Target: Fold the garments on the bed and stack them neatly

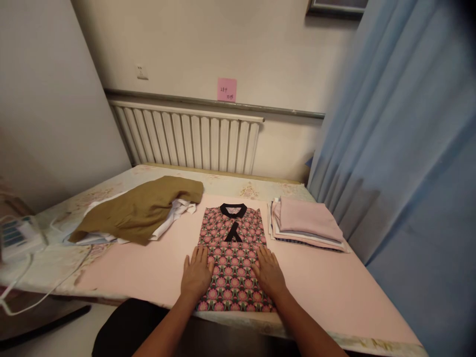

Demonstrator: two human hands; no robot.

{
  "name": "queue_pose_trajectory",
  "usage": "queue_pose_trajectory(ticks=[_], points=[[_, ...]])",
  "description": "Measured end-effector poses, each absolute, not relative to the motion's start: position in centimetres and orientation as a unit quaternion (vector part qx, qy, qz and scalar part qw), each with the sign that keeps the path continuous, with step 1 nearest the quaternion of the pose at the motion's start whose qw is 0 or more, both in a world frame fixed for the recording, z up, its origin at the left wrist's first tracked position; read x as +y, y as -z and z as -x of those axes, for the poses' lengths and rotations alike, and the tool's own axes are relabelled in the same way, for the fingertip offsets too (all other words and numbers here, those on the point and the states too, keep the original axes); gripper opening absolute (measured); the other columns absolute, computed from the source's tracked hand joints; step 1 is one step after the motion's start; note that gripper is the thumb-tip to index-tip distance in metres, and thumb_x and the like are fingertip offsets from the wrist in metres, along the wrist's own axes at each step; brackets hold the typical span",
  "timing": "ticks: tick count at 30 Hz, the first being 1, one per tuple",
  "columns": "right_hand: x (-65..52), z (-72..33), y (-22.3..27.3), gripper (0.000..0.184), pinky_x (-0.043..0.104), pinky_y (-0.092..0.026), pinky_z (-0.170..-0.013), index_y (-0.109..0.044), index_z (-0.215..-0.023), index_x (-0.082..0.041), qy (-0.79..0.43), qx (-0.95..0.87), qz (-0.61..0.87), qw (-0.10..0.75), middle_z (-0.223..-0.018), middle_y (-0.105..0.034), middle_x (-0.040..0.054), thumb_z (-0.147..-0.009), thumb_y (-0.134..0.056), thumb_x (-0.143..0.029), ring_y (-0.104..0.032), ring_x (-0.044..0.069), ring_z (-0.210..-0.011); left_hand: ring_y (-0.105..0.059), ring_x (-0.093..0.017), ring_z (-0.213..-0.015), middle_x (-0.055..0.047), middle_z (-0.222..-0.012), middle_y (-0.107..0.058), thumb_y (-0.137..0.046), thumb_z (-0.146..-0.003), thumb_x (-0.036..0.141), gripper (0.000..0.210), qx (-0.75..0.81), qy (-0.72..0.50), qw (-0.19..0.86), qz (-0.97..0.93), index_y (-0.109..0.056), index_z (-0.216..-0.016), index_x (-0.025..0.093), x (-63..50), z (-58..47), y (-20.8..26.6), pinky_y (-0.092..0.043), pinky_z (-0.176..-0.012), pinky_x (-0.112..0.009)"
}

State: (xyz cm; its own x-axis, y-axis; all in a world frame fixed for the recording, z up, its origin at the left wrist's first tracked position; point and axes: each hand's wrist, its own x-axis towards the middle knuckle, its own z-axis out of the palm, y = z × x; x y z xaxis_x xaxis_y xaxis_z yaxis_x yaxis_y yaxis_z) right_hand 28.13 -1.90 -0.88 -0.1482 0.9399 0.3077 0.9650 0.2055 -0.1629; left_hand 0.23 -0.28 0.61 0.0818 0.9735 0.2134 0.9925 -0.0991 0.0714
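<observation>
A patterned shirt (234, 277) with pink flowers, a black collar and a black tie piece lies folded into a neat rectangle, collar pointing away from me. My left hand (197, 272) rests flat on its left edge, fingers stretched out. On the opposite edge, my right hand (269, 271) lies flat as well, with its fingers spread. Neither hand grips the cloth. The shirt's lower end sits close to the front edge of the table.
A pink sheet (148, 267) covers much of the table. Loose olive and white garments (145, 208) lie at left; a stack of folded clothes (308, 218) is at right. A white device (22, 240) with a cord sits far left. A blue curtain (372, 124) hangs at right.
</observation>
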Motion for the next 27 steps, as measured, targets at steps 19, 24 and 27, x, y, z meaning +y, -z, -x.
queue_pose_trajectory(ticks=[19, 24, 27], points=[[-2.14, -27.96, 0.20, 0.057, 0.044, -0.018, -0.117, -0.040, -0.145, -0.014, 0.012, -0.753, 0.644, 0.138, -0.155, -0.030, 0.0079, -0.094, -0.041, -0.039, -0.026, 0.026, -0.143, -0.025, -0.028, -0.144, -0.011, -0.155, -0.033, -0.024, -0.096, 0.042, 0.058, -0.674, 0.094, 0.036, 0.732, -0.038, -0.145, 0.014, -0.42, -0.27, -0.97, -0.020, -0.114, -0.053], [-2.12, -28.02, 0.39, 0.056, 0.044, -0.019, -0.117, -0.041, -0.144, -0.015, 0.016, -0.753, 0.642, 0.143, -0.154, -0.032, 0.0083, -0.093, -0.041, -0.038, -0.027, 0.026, -0.143, -0.026, -0.028, -0.144, -0.011, -0.154, -0.035, -0.025, -0.096, 0.042, 0.058, -0.672, 0.097, 0.037, 0.733, -0.038, -0.145, 0.014, -0.48, -0.26, -0.98, -0.021, -0.114, -0.054], [-2.13, -28.02, 0.46, 0.055, 0.045, -0.019, -0.117, -0.043, -0.143, -0.015, 0.017, -0.754, 0.641, 0.145, -0.154, -0.034, 0.0086, -0.093, -0.041, -0.037, -0.029, 0.026, -0.142, -0.027, -0.028, -0.143, -0.011, -0.154, -0.035, -0.025, -0.096, 0.042, 0.058, -0.671, 0.100, 0.038, 0.734, -0.039, -0.145, 0.014, -0.49, -0.26, -1.07, -0.021, -0.114, -0.054]])
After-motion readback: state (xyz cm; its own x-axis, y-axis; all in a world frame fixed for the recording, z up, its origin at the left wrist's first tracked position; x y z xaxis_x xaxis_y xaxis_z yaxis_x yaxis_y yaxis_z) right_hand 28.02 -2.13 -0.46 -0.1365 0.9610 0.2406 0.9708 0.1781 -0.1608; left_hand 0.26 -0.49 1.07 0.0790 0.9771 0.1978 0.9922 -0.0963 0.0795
